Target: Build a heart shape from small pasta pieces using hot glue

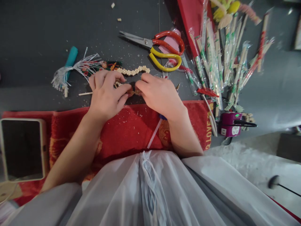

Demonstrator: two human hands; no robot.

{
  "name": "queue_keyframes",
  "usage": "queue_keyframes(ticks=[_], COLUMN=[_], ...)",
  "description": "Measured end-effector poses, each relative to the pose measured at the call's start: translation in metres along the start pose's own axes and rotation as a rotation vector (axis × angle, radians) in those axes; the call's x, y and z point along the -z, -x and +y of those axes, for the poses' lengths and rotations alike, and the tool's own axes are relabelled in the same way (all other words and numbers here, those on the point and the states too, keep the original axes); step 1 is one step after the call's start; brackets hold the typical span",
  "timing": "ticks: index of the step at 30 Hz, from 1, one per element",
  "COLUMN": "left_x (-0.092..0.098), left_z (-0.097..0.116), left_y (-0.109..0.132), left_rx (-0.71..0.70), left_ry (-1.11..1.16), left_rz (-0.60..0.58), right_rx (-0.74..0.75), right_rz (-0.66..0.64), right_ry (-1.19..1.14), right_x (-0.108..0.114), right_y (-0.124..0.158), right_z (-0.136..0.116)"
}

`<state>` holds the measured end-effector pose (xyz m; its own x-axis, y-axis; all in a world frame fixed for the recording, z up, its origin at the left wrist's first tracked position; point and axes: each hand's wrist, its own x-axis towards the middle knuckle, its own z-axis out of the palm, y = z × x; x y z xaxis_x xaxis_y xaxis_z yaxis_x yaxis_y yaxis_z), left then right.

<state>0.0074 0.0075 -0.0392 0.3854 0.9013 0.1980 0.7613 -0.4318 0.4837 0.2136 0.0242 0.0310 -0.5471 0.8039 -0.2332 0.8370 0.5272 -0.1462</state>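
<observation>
A cream beaded strand (134, 71) lies in a wavy line on the dark table, just beyond my fingertips. My left hand (109, 92) is closed, thumb and fingers pinching one end of a small brownish beaded piece (135, 92). Opposite it, my right hand (158, 94) is closed on the other end, the fingers curled and partly hidden. The two hands are a short gap apart. A thin pale stick (86, 93) pokes out beside my left hand. Farther off lie scissors (148, 44) with one red and one yellow handle.
A white-fringed bundle (77, 67) with a teal tube (71, 59) lies left. Many wrapped sticks (213, 59) and a purple device (230, 124) are at right. A red towel (131, 125) lines the near edge; a phone-like device (23, 149) rests at far left.
</observation>
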Motion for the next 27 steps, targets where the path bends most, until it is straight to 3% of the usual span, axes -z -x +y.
queue_keyframes(ticks=[11,23,27], left_x=[-0.005,0.0003,-0.0001], left_z=[0.0001,0.0,-0.003], left_y=[0.0009,0.0012,0.0036], left_rx=[0.014,0.059,0.022], left_ry=[0.018,0.008,-0.013], left_rz=[0.03,-0.024,0.017], right_rx=[0.014,-0.022,-0.05], right_rz=[0.003,-0.006,-0.033], right_ry=[-0.002,-0.028,-0.029], right_x=[0.0006,0.002,0.0065], right_y=[0.0001,0.0005,0.0023], right_z=[-0.0012,0.0002,0.0013])
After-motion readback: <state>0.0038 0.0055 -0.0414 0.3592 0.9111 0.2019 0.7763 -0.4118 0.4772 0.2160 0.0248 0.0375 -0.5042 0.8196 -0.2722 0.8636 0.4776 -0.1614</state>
